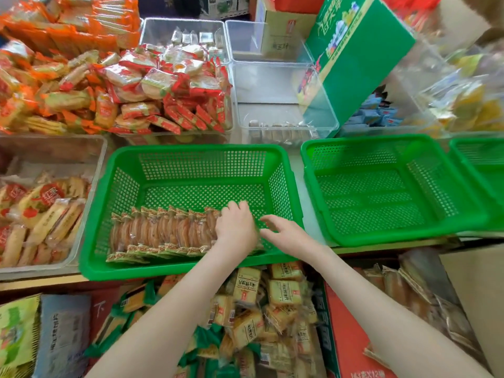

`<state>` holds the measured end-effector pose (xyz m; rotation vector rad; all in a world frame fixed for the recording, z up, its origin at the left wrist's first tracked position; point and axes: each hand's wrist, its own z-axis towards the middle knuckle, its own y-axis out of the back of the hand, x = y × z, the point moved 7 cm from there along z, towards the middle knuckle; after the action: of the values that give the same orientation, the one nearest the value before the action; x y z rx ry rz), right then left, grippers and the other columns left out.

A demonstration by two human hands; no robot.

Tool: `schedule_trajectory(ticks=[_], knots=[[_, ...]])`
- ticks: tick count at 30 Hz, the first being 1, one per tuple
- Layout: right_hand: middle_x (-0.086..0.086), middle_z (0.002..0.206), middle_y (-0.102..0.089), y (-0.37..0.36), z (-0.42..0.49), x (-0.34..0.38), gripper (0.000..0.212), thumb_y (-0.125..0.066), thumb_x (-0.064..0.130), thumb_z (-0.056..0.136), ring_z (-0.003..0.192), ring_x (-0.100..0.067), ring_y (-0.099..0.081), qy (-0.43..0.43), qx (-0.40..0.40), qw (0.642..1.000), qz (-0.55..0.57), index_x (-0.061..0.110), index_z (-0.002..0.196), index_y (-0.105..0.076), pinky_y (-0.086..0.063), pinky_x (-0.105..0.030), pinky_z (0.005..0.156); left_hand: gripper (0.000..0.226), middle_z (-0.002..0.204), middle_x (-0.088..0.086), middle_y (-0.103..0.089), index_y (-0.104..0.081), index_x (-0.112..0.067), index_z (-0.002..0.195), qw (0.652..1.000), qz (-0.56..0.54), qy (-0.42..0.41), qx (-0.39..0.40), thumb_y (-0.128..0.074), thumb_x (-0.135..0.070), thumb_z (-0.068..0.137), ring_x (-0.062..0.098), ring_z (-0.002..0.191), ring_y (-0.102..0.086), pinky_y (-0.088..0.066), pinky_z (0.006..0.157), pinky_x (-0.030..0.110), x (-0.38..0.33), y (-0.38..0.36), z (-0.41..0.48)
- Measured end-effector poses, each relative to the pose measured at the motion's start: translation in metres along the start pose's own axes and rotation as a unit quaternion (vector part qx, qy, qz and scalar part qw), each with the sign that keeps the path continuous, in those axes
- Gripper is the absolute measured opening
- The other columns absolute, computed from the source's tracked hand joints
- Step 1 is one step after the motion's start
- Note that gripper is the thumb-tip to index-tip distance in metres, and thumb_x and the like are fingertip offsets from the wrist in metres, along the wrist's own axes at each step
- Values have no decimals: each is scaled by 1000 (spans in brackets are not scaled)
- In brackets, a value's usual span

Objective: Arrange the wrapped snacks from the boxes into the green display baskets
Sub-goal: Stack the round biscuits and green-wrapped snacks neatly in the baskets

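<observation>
Head view, looking down over the surface.

Left grip (236, 227): inside the nearest green basket (191, 150), set on the right end of the row of wrapped snacks (163, 230). Its fingers (240, 207) are bent over the far edge of the last packets and grasp them. The thumb is hidden and the hand is slightly blurred.

Right grip (286, 233): released, with fingers spread and loosely extended toward the left, holding nothing. It hangs over the basket's near right corner, just beside the left grip and apart from the packets.

Row of wrapped snacks: orange-brown biscuits in clear wrappers with green printed ends. They stand on edge side by side along the near wall of the basket, from its left side to about the middle.

Second green basket (381, 186): just to the right on the same surface. The edge of a third green basket (480, 165) shows at the frame's right.

Open box of loose packets (272, 309): below the surface edge, under both forearms. It holds yellow-labelled packets, with some green-ended packets among them.

Clear tubs (272, 85) sit behind the baskets. A green carton (362, 58) leans tilted into one of them. Heaps of red and orange packets (122, 85) lie far left.
</observation>
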<state>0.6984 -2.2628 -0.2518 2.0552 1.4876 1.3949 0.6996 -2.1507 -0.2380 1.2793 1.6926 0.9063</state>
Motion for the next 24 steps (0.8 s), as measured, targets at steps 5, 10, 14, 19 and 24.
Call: schedule_trajectory(ticks=[5, 10, 14, 19, 24], knots=[[-6, 118, -62, 53, -78, -50, 31, -51, 0, 91, 113, -19, -56, 84, -258, 957, 99, 6, 120, -61, -36, -19, 100, 40, 126, 15, -45, -40, -4, 130, 982, -67, -159, -74, -44, -13, 91, 32, 116, -44, -40, 92, 38, -93, -7, -29], [0, 120, -55, 52, -160, -182, 35, -52, 2, 92, 115, -16, -50, -56, -372, 917, 132, 11, 126, -54, -37, -24, 100, 40, 118, 18, -51, -50, -3, 126, 946, -127, -297, -39, -44, -8, 87, 35, 111, -48, -41, 89, 41, -203, -54, -72], [-8, 128, -50, 22, -225, -299, 40, -53, 5, 93, 121, -25, -48, -239, -355, 884, 189, 10, 132, -46, -39, -33, 99, 29, 110, 15, -51, -51, -4, 118, 933, -90, -348, 15, -43, -17, 93, 34, 104, -50, -43, 78, 40, -275, -105, -99], [-16, 146, -35, -29, -280, -407, 84, -59, 55, 86, 132, -33, -36, -469, -252, 834, 143, 14, 148, -21, -35, -44, 103, 57, 128, 16, -44, -28, -21, 147, 947, 28, -296, 122, -42, -6, 93, 35, 111, -51, -44, 74, 38, -314, -192, -114], [-8, 158, 1, -66, -282, -445, 102, -60, 65, 79, 141, -37, -17, -466, -138, 859, 161, 31, 152, 2, -30, -49, 108, 41, 137, 19, -34, -34, -21, 140, 957, 66, -216, 180, -39, -27, 100, 39, 111, -52, -50, 75, 42, -324, -281, -137]])
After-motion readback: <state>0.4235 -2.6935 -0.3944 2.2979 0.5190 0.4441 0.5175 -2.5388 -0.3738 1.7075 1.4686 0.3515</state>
